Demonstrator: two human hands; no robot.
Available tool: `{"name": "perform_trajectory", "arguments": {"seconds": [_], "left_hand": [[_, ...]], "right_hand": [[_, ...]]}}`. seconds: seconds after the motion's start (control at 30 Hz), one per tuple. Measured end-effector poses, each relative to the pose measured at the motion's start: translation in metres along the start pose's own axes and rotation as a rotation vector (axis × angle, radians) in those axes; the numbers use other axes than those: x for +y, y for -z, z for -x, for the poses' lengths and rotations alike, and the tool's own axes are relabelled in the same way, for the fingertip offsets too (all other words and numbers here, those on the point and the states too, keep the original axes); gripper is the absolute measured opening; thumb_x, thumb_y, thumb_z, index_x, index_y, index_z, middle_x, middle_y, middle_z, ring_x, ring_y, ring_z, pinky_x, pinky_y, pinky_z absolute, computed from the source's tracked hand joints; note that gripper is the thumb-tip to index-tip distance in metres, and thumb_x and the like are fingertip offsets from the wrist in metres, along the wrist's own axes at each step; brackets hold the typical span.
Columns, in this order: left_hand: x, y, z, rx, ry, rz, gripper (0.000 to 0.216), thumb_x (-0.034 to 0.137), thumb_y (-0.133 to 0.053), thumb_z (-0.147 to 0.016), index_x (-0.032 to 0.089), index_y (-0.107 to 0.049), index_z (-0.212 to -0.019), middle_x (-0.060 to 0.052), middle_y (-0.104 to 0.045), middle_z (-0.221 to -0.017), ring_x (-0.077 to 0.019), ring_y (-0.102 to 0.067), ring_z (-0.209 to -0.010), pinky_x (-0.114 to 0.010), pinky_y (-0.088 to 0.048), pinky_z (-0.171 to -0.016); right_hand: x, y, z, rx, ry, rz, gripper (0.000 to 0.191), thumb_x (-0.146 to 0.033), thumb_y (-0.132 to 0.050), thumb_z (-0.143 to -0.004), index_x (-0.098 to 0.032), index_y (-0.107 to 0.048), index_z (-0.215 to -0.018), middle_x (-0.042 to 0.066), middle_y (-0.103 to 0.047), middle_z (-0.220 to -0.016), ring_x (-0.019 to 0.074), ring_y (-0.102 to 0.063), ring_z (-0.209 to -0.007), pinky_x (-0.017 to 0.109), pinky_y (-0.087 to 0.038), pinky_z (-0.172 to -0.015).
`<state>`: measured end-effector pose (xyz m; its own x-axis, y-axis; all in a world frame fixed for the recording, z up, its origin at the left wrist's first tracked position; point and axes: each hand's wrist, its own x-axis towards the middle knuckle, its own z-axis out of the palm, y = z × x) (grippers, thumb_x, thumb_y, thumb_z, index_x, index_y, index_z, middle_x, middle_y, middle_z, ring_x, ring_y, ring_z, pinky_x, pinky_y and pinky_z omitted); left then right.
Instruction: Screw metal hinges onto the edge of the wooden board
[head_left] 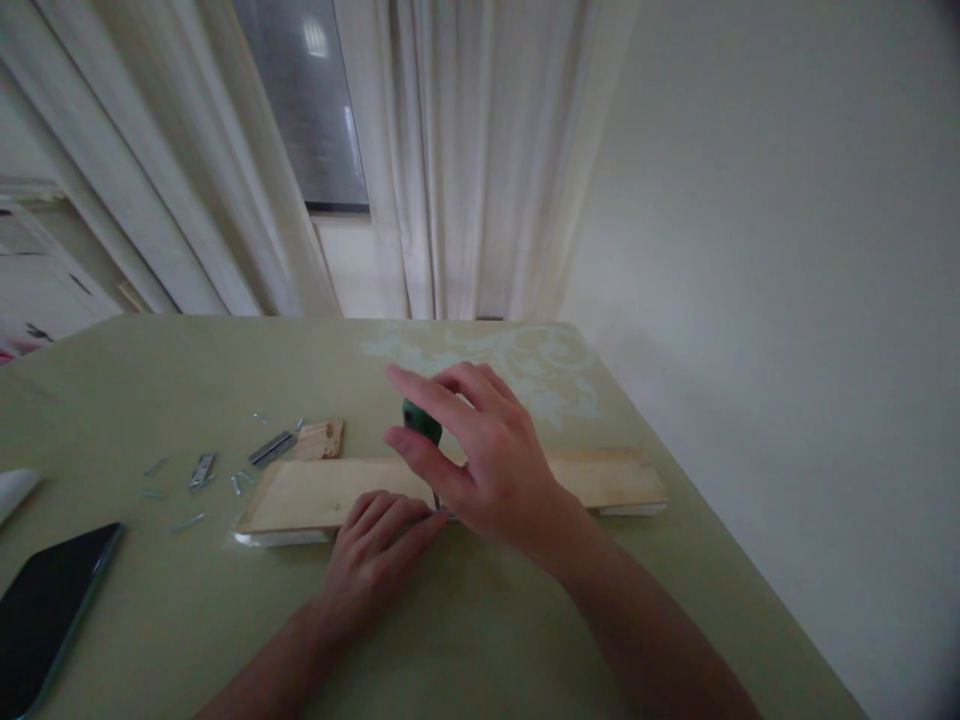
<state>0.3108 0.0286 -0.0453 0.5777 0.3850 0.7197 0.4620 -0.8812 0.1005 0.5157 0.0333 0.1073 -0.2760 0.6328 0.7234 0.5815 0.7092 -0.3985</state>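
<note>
A long pale wooden board [315, 492] lies flat on the green table [480, 640], across my view. My left hand [379, 555] rests on the board's near edge with its fingers curled down, pinching something small I cannot make out. My right hand [480, 455] hovers above the board's middle, thumb and fingers around the dark green handle of a screwdriver [421, 422] standing upright, its tip down by my left fingers.
A small wood block [321, 438], metal brackets [271, 448] and several loose screws [187, 520] lie left of the board. A dark phone [45, 610] sits at the near left. Curtains [465, 150] and a wall stand behind the table; the table's right edge is close.
</note>
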Motion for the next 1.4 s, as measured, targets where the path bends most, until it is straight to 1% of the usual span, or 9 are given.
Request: {"name": "perform_trajectory", "arguments": {"seconds": [0.1, 0.3, 0.47, 0.63, 0.7, 0.9, 1.1, 1.27, 1.4], "left_hand": [[-0.002, -0.002, 0.002, 0.021, -0.017, 0.032, 0.025, 0.009, -0.056, -0.108, 0.019, -0.076, -0.119, -0.009, -0.077, -0.104, -0.0247, -0.064, -0.096, -0.039, -0.046, -0.090], [-0.003, -0.006, 0.005, 0.024, -0.015, 0.048, 0.021, 0.010, -0.059, -0.108, 0.017, -0.076, -0.118, -0.010, -0.077, -0.105, -0.0249, -0.064, -0.101, -0.040, -0.046, -0.094], [-0.003, -0.006, 0.003, 0.029, -0.021, 0.064, 0.020, 0.012, -0.059, -0.109, 0.016, -0.077, -0.117, -0.009, -0.079, -0.105, -0.0243, -0.067, -0.102, -0.041, -0.046, -0.098], [-0.001, -0.005, 0.000, 0.047, -0.025, 0.049, 0.022, 0.012, -0.056, -0.110, 0.017, -0.077, -0.114, -0.009, -0.079, -0.103, -0.0242, -0.067, -0.102, -0.040, -0.045, -0.096], [-0.001, -0.004, -0.001, 0.049, -0.022, 0.043, 0.023, 0.012, -0.056, -0.109, 0.018, -0.077, -0.115, -0.008, -0.079, -0.100, -0.0244, -0.067, -0.101, -0.040, -0.045, -0.096], [-0.003, -0.003, 0.001, 0.013, -0.036, 0.055, 0.023, 0.012, -0.056, -0.109, 0.017, -0.076, -0.118, -0.010, -0.079, -0.105, -0.0250, -0.066, -0.102, -0.041, -0.046, -0.096], [-0.004, -0.004, 0.003, -0.008, -0.025, 0.065, 0.024, 0.013, -0.055, -0.111, 0.016, -0.075, -0.123, -0.010, -0.078, -0.111, -0.0252, -0.064, -0.105, -0.041, -0.045, -0.099], [-0.004, -0.002, 0.002, -0.021, -0.031, 0.079, 0.026, 0.014, -0.050, -0.114, 0.016, -0.075, -0.123, -0.010, -0.079, -0.116, -0.0246, -0.065, -0.107, -0.040, -0.044, -0.099], [-0.004, -0.001, 0.001, -0.021, -0.028, 0.058, 0.026, 0.015, -0.051, -0.114, 0.016, -0.074, -0.124, -0.009, -0.079, -0.114, -0.0242, -0.064, -0.106, -0.040, -0.044, -0.099]], "right_hand": [[-0.003, 0.004, 0.000, -0.124, 0.004, -0.093, 0.045, -0.025, -0.047, -0.114, -0.018, -0.058, -0.157, 0.010, -0.073, -0.137, 0.0210, -0.065, -0.125, 0.040, -0.051, -0.113], [-0.007, 0.002, 0.001, 0.014, 0.036, 0.142, 0.041, -0.042, -0.058, -0.112, -0.019, -0.073, -0.143, 0.010, -0.070, -0.105, 0.0240, -0.063, -0.099, 0.041, -0.058, -0.094], [-0.016, 0.019, 0.004, -0.163, 0.009, 0.091, 0.050, -0.017, -0.043, -0.111, -0.010, -0.055, -0.159, 0.015, -0.069, -0.144, 0.0261, -0.063, -0.128, 0.045, -0.053, -0.113], [-0.012, 0.010, 0.006, 0.021, 0.076, 0.099, 0.029, -0.037, -0.064, -0.110, -0.020, -0.078, -0.130, 0.007, -0.072, -0.101, 0.0218, -0.067, -0.095, 0.037, -0.060, -0.088], [-0.011, 0.005, 0.006, 0.090, 0.100, 0.167, 0.032, -0.043, -0.068, -0.107, -0.019, -0.080, -0.124, 0.008, -0.070, -0.096, 0.0230, -0.066, -0.091, 0.039, -0.060, -0.084], [-0.009, 0.016, 0.004, -0.092, 0.068, -0.016, 0.042, -0.016, -0.050, -0.109, -0.015, -0.060, -0.150, 0.013, -0.071, -0.144, 0.0244, -0.066, -0.132, 0.043, -0.054, -0.115], [-0.002, 0.018, 0.002, -0.122, 0.058, -0.021, 0.035, -0.037, -0.063, -0.111, -0.023, -0.071, -0.142, 0.008, -0.070, -0.114, 0.0212, -0.065, -0.108, 0.038, -0.058, -0.100], [-0.001, 0.025, 0.001, -0.227, 0.055, -0.128, 0.044, -0.020, -0.049, -0.113, -0.020, -0.059, -0.156, 0.010, -0.068, -0.137, 0.0204, -0.063, -0.127, 0.039, -0.053, -0.112], [0.003, 0.022, 0.002, -0.086, 0.110, -0.018, 0.036, -0.041, -0.065, -0.110, -0.023, -0.073, -0.139, 0.006, -0.069, -0.104, 0.0202, -0.064, -0.100, 0.036, -0.058, -0.092]]}}
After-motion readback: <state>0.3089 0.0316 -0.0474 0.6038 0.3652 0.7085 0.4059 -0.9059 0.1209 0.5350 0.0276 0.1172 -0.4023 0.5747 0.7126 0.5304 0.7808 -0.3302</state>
